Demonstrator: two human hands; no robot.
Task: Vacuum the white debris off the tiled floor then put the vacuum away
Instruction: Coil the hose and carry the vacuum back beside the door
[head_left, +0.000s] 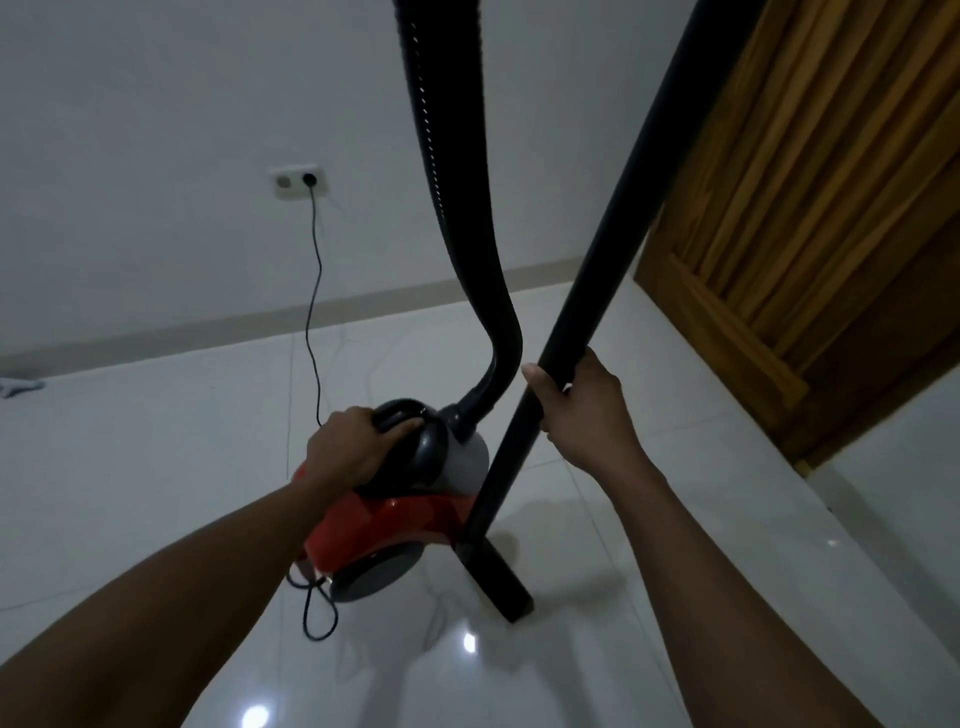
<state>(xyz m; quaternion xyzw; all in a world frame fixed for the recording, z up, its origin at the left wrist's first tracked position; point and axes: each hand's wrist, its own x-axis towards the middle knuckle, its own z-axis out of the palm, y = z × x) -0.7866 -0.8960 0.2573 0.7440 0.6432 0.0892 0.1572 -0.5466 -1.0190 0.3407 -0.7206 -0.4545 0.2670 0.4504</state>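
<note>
A red and grey canister vacuum (395, 525) sits on the glossy white tiled floor (156, 467) in the middle of the view. My left hand (348, 449) grips its black carry handle (402, 415) on top. My right hand (582, 410) holds the long black wand (597, 291), which stands steeply with its nozzle (498, 582) on the floor beside the vacuum. A black ribbed hose (457, 208) rises from the vacuum's front out of the top of the view. I see no white debris on the tiles in view.
A black power cord (311, 291) runs from the vacuum up to a white wall socket (298, 182). A wooden door (810, 234) stands at the right. Something pale lies at the far left by the skirting (18, 387).
</note>
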